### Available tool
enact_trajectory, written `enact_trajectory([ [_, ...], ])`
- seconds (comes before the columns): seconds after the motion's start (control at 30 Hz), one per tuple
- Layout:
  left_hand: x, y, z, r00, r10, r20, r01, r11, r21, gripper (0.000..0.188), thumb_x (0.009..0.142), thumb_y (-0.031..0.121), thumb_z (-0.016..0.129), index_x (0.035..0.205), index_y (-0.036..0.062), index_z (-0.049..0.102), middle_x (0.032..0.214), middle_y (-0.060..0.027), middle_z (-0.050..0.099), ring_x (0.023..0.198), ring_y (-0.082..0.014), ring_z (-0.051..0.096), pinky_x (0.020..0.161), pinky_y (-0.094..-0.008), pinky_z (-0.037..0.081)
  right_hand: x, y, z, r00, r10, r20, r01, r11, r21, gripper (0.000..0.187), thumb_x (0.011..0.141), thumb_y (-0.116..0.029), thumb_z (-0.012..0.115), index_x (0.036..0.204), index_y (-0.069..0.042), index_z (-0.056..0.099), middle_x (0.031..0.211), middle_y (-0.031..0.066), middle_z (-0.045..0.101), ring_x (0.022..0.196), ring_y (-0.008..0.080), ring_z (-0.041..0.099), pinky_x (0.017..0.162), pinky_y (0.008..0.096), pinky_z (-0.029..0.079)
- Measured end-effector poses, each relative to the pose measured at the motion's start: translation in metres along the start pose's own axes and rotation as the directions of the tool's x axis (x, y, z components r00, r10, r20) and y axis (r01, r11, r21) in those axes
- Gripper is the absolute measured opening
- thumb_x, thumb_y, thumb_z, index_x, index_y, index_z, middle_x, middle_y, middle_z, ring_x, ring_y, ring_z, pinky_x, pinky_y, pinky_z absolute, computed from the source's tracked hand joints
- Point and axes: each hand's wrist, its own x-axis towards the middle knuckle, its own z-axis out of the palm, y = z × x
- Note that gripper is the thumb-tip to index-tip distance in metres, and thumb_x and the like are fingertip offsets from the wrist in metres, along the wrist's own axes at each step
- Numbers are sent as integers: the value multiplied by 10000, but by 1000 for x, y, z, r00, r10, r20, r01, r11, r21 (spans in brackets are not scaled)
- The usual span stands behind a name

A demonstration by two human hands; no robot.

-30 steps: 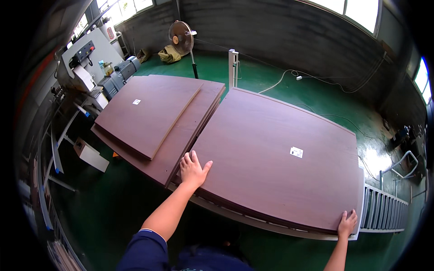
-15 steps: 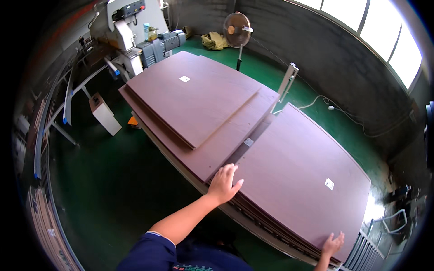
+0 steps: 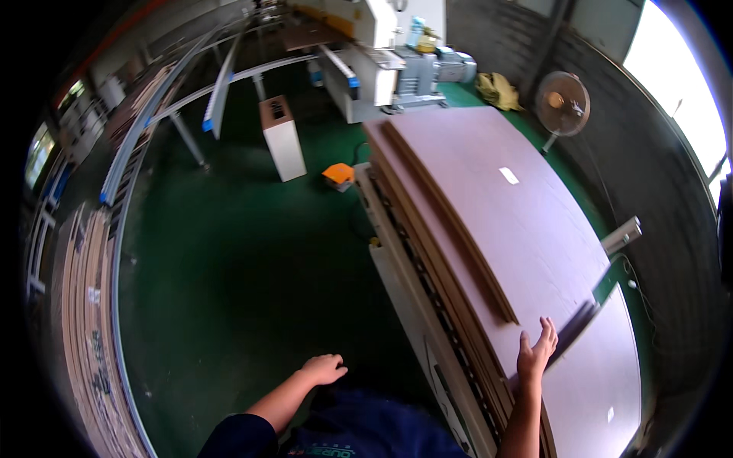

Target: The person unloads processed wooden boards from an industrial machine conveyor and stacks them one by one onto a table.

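Brownish-mauve wood panels [image 3: 489, 214] are stacked to my right, a smaller board on top of larger ones, with a white label [image 3: 508, 175] on the upper face. Beyond a dark gap, a second stack of panels [image 3: 588, 389] lies at the lower right. My right hand [image 3: 537, 353] is raised over the stack's near end beside that gap. Its fingers are apart and hold nothing; whether it touches the board I cannot tell. My left hand [image 3: 325, 369] hangs over the green floor in front of me, its fingers curled in, with nothing visible in them.
A white box-shaped stand [image 3: 284, 145] and an orange foot pedal [image 3: 339, 176] are on the floor ahead. Behind them is a machine with a grey motor [image 3: 420, 76]. A metal roller frame [image 3: 126, 172] and strips of board [image 3: 84, 305] line the left. A fan [image 3: 563, 103] stands far right.
My view has swung left, putting the panels farther right. My left hand has come off the panel edge to over the floor. My right hand has moved from the far-end stack to near the gap.
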Motion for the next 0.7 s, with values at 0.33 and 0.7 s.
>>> enact_trajectory([
  [0.33, 27, -116, -44, 923, -302, -238, 144, 845, -516, 377, 862, 396, 573, 1033, 62, 608, 1000, -140, 663, 951, -289, 630, 801, -383, 497, 126, -78, 133, 982, -93, 167, 132, 961, -243, 486, 903, -249, 486, 1342, -48, 430, 1431, 163, 364, 1322, 339, 312, 1105, 432, 200],
  [0.7, 110, -312, -53, 890, -401, 217, 455, 815, -359, 374, 839, 382, 598, 970, 35, 645, 946, -162, 672, 913, -286, 636, 791, -385, 493, 210, -235, 196, 987, 14, -162, -35, 992, -125, 342, 806, -143, 613, 1097, 20, 540, 1160, 184, 536, 1143, 348, 451, 1000, 435, 328],
])
